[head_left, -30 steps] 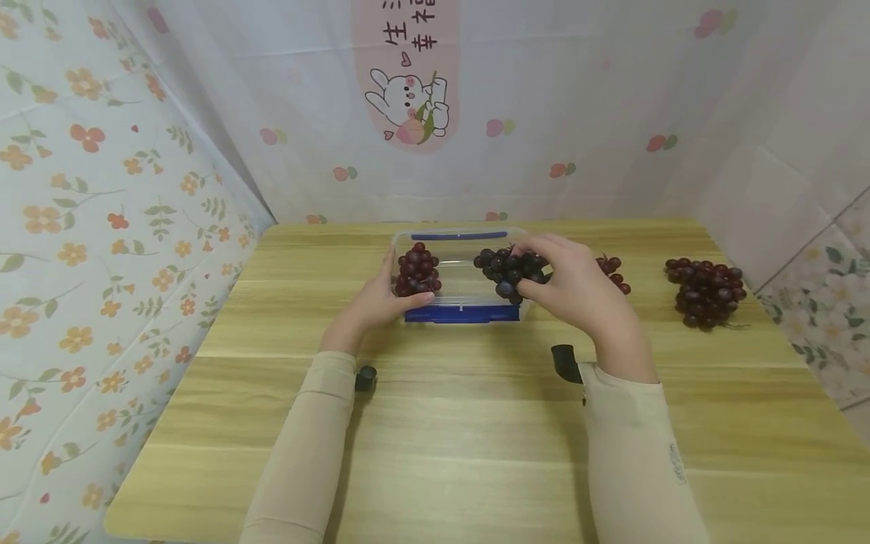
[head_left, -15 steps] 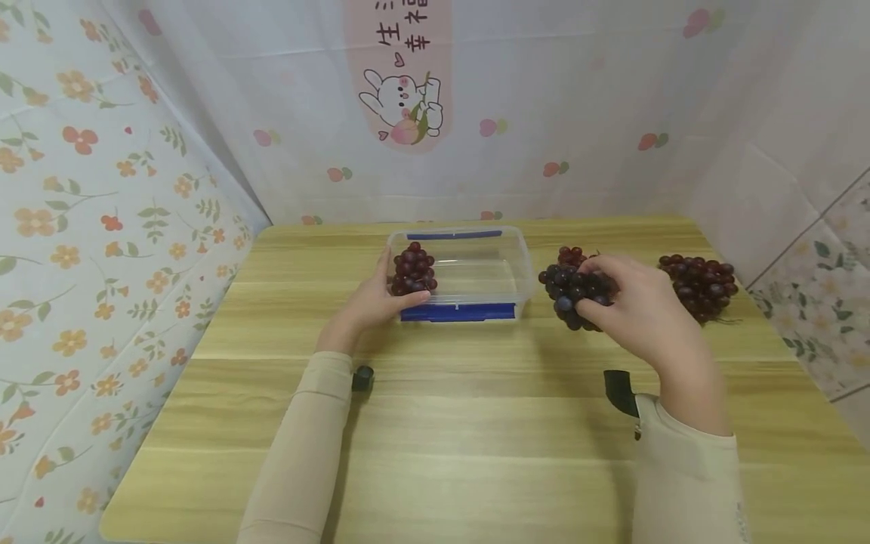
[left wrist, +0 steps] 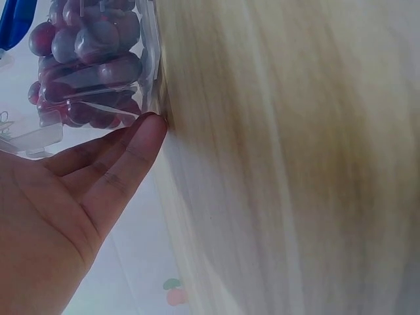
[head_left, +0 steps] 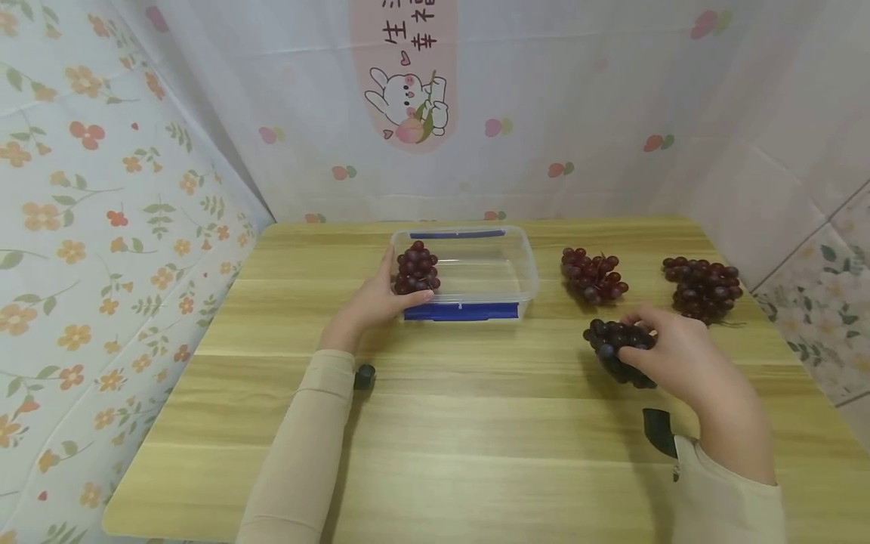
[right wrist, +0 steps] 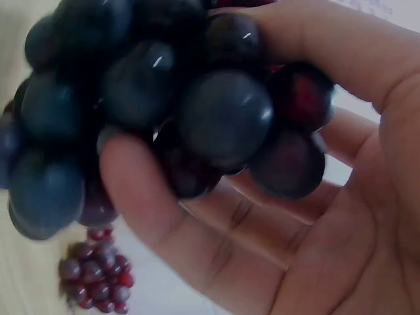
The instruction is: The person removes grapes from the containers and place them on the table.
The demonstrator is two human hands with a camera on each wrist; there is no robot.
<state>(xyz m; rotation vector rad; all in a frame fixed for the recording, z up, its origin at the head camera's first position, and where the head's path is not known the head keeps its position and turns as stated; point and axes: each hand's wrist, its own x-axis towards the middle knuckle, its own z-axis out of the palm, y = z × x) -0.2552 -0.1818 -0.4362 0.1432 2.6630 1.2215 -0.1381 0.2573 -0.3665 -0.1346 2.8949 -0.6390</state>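
At the left end of a clear plastic container [head_left: 506, 296] with blue clips, my left hand [head_left: 370, 306] rests with its thumb along the near rim. Its straight fingers touch the end wall in the left wrist view. Inside that end lies a bunch of red grapes [head_left: 416, 266]. My right hand [head_left: 680, 359] holds a bunch of dark grapes [head_left: 615, 349] to the right of the container, nearer to me. Thumb and fingers curl round the dark grapes [right wrist: 141, 85] in the right wrist view. Whether the bunch touches the table is unclear.
A red grape bunch [head_left: 593, 276] lies right of the container, and a darker red bunch [head_left: 703, 291] sits farther right near the table's side edge. Patterned cloth [head_left: 544, 91] hangs behind the wooden table [head_left: 462, 423] and along its left side.
My right hand has carried the dark grape bunch from over the container's right end out to the right and toward me. My left hand has stayed at the container, which has not moved.
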